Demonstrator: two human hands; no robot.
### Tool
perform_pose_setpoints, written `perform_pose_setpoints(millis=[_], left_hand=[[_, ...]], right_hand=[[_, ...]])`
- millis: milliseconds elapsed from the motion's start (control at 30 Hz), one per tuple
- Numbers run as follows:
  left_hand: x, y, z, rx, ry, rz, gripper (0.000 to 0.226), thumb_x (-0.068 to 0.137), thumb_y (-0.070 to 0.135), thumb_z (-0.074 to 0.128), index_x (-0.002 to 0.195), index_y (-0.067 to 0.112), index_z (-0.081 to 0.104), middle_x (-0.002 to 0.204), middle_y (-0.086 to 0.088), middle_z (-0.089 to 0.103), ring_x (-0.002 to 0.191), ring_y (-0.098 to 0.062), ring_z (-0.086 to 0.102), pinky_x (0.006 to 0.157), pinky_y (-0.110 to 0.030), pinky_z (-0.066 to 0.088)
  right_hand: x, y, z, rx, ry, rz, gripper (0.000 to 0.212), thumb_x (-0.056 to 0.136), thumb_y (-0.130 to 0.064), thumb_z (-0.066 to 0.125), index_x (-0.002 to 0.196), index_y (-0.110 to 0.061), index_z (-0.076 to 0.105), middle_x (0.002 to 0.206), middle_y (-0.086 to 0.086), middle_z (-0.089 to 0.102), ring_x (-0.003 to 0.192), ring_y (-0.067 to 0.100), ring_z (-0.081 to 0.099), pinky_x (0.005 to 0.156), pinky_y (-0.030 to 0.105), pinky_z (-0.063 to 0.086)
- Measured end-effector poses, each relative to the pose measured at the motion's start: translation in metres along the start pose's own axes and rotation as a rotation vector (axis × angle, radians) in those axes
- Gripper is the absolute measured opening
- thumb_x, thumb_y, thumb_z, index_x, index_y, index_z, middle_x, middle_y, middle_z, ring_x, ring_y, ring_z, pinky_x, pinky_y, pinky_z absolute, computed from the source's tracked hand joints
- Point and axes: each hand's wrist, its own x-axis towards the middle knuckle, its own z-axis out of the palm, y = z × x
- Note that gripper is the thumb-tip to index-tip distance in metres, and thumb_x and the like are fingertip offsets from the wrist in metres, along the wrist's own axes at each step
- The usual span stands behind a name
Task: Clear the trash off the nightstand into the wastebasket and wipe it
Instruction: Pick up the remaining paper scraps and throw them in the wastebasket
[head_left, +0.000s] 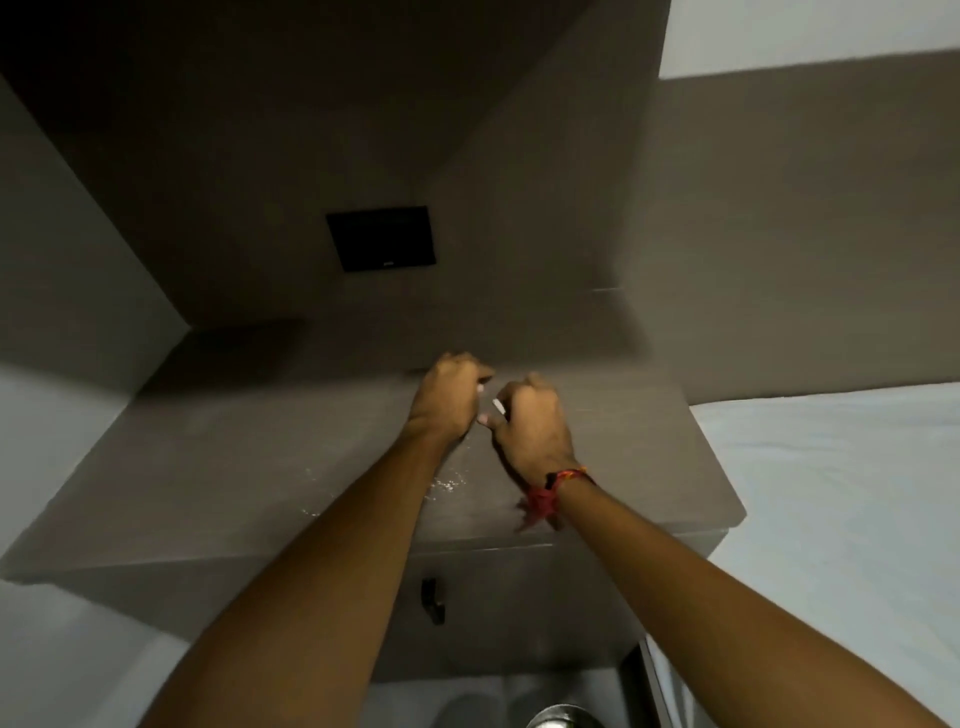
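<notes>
My left hand and right hand are curled into loose fists, close together near the back of the brown nightstand; a small white scrap peeks from my right fist, and I cannot tell what my left holds. Crumbs dot the top. A dark wall plate sits above, white bed alongside.

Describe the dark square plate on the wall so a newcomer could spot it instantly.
Start at the grey-brown nightstand beside the white bed. Look up the matching wall panel behind it, above the two hands. The plate is a flat black square, the only dark thing on that plain panel.
</notes>
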Motion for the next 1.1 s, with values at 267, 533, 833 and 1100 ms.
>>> perform_pose_setpoints(millis=[267, 533, 833, 1100], left_hand=[[-0.015, 0.004, 0.010, -0.049, 0.180, -0.226, 0.026, 0.089, -0.009, 0.060, 0.098, 0.010, 0.075, 0.105, -0.010, 0.068, 0.099, -0.025, 0.065, 0.085, -0.040, 0.059], [-0.120, 0.060, -0.018, -1.798, 0.236, -0.632, 0.022, 0.093, -0.003, 0.059, 0.101, 0.008, 0.076, 0.086, -0.003, 0.073, 0.072, -0.009, 0.066, 0.067, -0.021, 0.057], [-0.307, 0.076, 0.090, -1.838, -0.078, -0.771, 0.017, 0.080, 0.005, 0.070, 0.094, 0.010, 0.078, 0.082, -0.004, 0.076, 0.074, -0.010, 0.069, 0.070, -0.022, 0.060], [-0.382, 0.051, 0.312, -1.121, -0.288, -1.032, 0.017, 0.085, -0.013, 0.063, 0.100, -0.014, 0.071, 0.078, -0.021, 0.068, 0.056, -0.018, 0.063, 0.056, -0.024, 0.060]], right_hand=[[-0.002, 0.006, 0.006, 0.121, 0.068, 0.067, 0.011, 0.092, -0.020, 0.070, 0.088, -0.009, 0.073, 0.103, 0.009, 0.065, 0.091, 0.029, 0.066, 0.078, 0.039, 0.058], [-0.084, 0.002, -0.034, 1.210, -0.023, 0.442, 0.012, 0.097, -0.004, 0.064, 0.099, 0.006, 0.071, 0.064, 0.004, 0.063, 0.048, 0.010, 0.049, 0.042, 0.023, 0.044], [-0.287, 0.086, 0.025, 1.313, -0.174, 0.709, 0.019, 0.085, -0.016, 0.073, 0.099, -0.003, 0.075, 0.074, 0.010, 0.061, 0.061, 0.016, 0.055, 0.058, 0.029, 0.050], [-0.371, 0.203, 0.190, 0.516, -0.174, 0.913, 0.014, 0.087, 0.005, 0.065, 0.085, 0.000, 0.077, 0.080, 0.013, 0.075, 0.078, 0.026, 0.070, 0.071, 0.025, 0.051]])
